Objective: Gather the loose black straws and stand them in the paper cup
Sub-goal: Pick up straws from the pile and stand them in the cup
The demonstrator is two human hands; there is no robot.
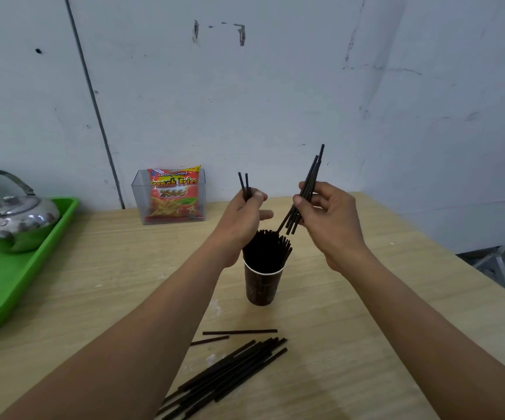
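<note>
Above the paper cup [262,286], left hand [242,213] and right hand [330,216] each grip near-upright black straws [311,177].

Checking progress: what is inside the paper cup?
A dense bunch of thin black straws stands in the dark brown paper cup, tops above its rim. Their lower ends and the cup's bottom are hidden by its wall.

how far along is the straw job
Done: a packed bunch stands in the paper cup. In hand: the left hand holds two straws, the right hand a small bundle, both above the cup. Left: a loose pile and two strays lie on the table.
</note>
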